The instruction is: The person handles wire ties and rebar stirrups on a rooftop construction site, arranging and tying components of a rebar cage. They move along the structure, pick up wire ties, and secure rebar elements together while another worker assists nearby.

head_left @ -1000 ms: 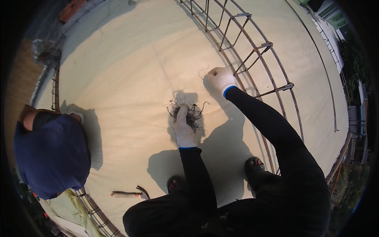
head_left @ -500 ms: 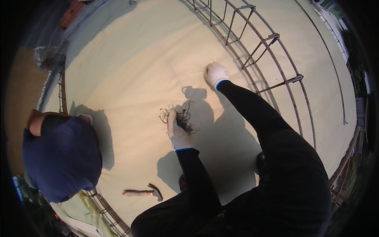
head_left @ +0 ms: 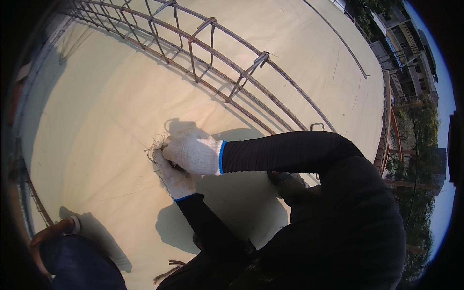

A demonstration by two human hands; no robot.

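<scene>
My left hand (head_left: 175, 181), in a white knit glove with a blue cuff, is closed around a tangled bunch of thin dark wire pieces (head_left: 155, 149). Loose wire ends stick out past its fingers. Over the bunch lies my right hand (head_left: 194, 151), gloved the same way, with its fingers curled in against the left. Its back hides the fingertips and most of the wire, so anything in its grasp cannot be made out. Both hands are above a pale, smooth sheet surface (head_left: 92, 159).
A long rebar cage (head_left: 193, 43) crosses the far side, and a single bent rod (head_left: 338, 38) lies beyond it. Another person (head_left: 79, 261) in dark clothes crouches at the lower left. A hammer (head_left: 175, 263) shows partly by my leg. Buildings (head_left: 411, 53) and trees stand at the right.
My right hand has come back from near the rebar cage onto the wire bunch in my left hand. The view has turned, showing more of the cage and the buildings at the right.
</scene>
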